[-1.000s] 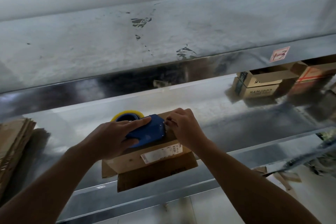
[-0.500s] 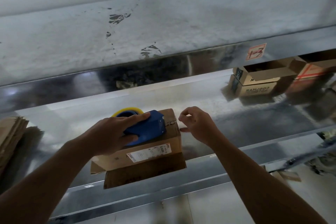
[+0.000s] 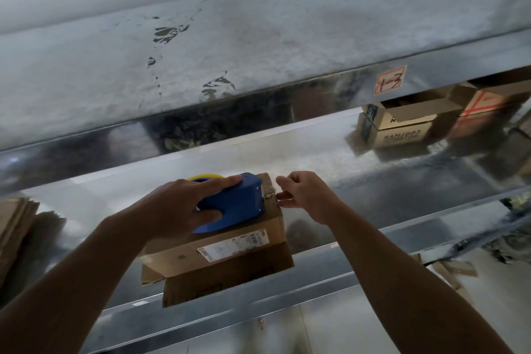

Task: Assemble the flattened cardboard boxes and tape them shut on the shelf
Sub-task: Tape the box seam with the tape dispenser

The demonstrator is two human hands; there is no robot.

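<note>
A small brown cardboard box (image 3: 230,256) with a white label lies on the shiny metal shelf (image 3: 373,276), one flap hanging over the front edge. On the box top sits a blue tape dispenser (image 3: 241,204) with a yellow tape roll (image 3: 207,177); my left hand (image 3: 175,210) grips it from above. My right hand (image 3: 304,195) is at the box's far right edge with curled fingers. Its thumb tip touches the edge beside a crumpled bit of tape (image 3: 268,195). I see nothing held in it.
A stack of flattened cardboard (image 3: 14,224) lies at the shelf's left end. Assembled boxes (image 3: 402,123) stand at the back right, mirrored in the metal. An upper shelf beam with a "1-3" label (image 3: 390,80) hangs overhead. Cardboard scraps (image 3: 448,270) lie on the floor below right.
My right hand lifted off the box top, swung out to the right, then came back to the box's right edge. The left hand stayed on the dispenser.
</note>
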